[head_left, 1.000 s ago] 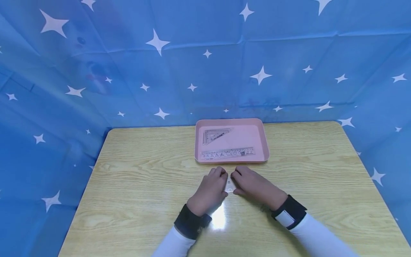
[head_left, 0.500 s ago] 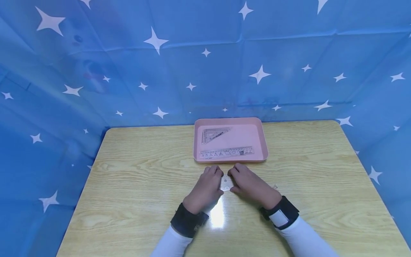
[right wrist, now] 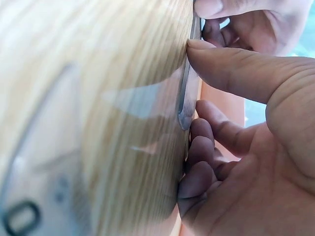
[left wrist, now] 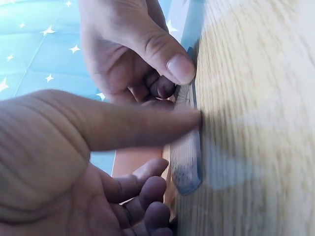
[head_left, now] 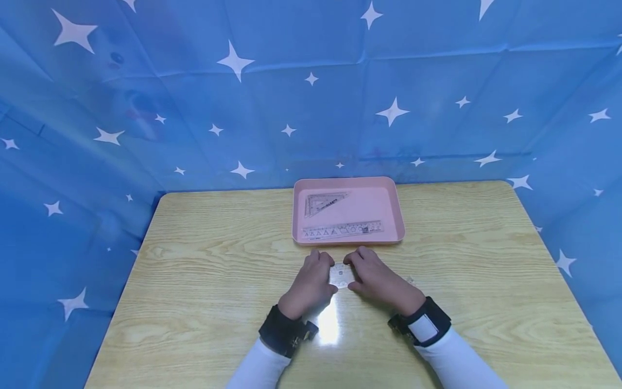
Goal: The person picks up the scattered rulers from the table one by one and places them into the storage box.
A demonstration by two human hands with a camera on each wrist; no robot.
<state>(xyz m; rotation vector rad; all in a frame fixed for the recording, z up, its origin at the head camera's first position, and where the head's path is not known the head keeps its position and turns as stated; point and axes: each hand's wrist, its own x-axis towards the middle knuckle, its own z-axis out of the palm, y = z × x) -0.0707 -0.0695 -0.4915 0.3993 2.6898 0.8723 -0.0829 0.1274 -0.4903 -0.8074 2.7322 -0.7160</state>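
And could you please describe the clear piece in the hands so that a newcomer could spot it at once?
Find the pink tray on the table. On its near side, the clear piece is between the left hand and the right hand. Unlike the ruler in the tray and the clear shape beside the right hand, it is touched by both hands.

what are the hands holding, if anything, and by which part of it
A clear plastic piece, held by left hand and right hand at its near and far edges, toward both ends.
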